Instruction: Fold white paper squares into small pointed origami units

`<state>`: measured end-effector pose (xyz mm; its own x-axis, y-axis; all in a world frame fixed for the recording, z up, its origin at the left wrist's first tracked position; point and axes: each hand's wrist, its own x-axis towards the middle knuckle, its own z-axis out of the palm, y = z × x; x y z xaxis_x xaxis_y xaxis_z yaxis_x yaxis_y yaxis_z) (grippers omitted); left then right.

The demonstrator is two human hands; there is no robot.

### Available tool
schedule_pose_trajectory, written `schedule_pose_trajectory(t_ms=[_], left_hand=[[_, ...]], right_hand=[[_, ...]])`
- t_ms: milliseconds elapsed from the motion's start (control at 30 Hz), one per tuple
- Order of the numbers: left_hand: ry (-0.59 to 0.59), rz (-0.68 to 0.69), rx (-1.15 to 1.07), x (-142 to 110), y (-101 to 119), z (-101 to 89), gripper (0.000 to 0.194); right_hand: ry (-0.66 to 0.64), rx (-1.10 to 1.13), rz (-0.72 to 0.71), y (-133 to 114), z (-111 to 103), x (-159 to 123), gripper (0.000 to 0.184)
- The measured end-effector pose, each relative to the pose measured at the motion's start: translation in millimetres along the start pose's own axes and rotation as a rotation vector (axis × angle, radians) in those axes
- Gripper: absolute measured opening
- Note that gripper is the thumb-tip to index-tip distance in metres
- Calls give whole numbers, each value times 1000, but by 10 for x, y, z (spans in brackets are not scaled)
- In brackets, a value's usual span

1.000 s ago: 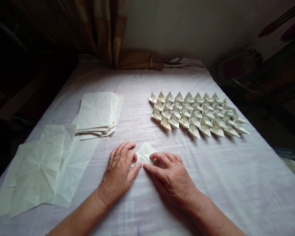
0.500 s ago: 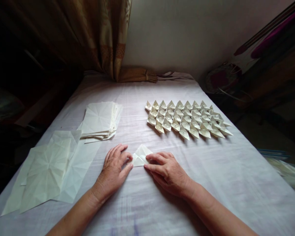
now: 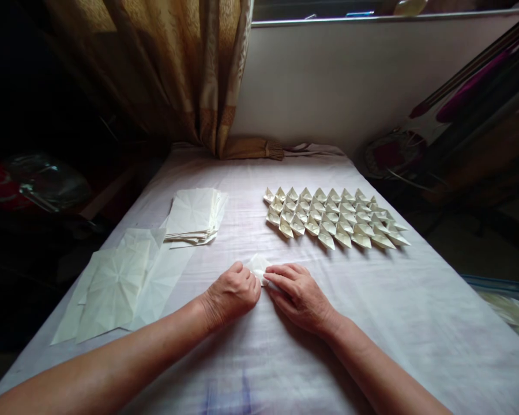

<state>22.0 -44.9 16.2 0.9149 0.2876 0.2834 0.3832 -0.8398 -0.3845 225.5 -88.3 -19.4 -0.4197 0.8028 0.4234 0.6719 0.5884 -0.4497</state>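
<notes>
A small folded white paper piece [image 3: 258, 266] lies on the white cloth between my hands. My left hand [image 3: 232, 293] is curled into a loose fist, its fingers pinching the paper's left edge. My right hand [image 3: 298, 293] rests flat beside it, fingertips pressing the paper's right side. Most of the piece is hidden under my fingers. Further back on the right, several folded paper boats [image 3: 335, 218] stand in tight rows.
A stack of creased square sheets [image 3: 195, 214] sits at the back left. Larger creased sheets [image 3: 121, 282] lie spread at the left edge. A curtain [image 3: 207, 80] hangs over the table's far end. Dark clutter flanks both sides of the cloth-covered table [image 3: 372, 323].
The camera has tilted up, showing more wall and curtain. My left hand has closed from spread fingers into a fist on the paper, which is now folded smaller and more covered.
</notes>
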Motion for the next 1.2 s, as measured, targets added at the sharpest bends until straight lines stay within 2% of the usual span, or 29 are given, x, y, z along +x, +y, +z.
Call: schedule_pose_trajectory(t_ms=[100, 167, 333, 433, 500, 600, 733, 900, 1000, 1200], left_hand=[[39, 3, 10, -31, -30, 14, 26], [61, -7, -15, -106, -79, 3, 24], [241, -17, -185, -386, -172, -16, 21], [207, -34, -247, -499, -123, -10, 22], [163, -43, -291, -532, -61, -14, 23], [124, -74, -364, -548, 18, -26, 23], [104, -137, -444, -564, 63, -34, 23], [126, -227, -537, -591, 112, -54, 26], [143, -257, -545, -603, 144, -64, 27], [124, -280, -577, -616, 152, -70, 30]], right_hand=[[52, -132, -8, 17, 25, 26, 36], [77, -211, -34, 25, 30, 62, 31], [150, -256, -265, -42, 16, 144, 14], [76, -231, -369, -130, 12, 142, 11], [-2, -203, -378, -171, 0, 119, 12], [-70, -159, -329, -177, -39, 69, 14], [-90, -61, -218, -146, -51, 38, 15], [3, 93, 47, -197, 78, 103, 13], [62, 103, 186, -260, 153, 142, 14], [116, 61, 263, -344, 192, 125, 13]])
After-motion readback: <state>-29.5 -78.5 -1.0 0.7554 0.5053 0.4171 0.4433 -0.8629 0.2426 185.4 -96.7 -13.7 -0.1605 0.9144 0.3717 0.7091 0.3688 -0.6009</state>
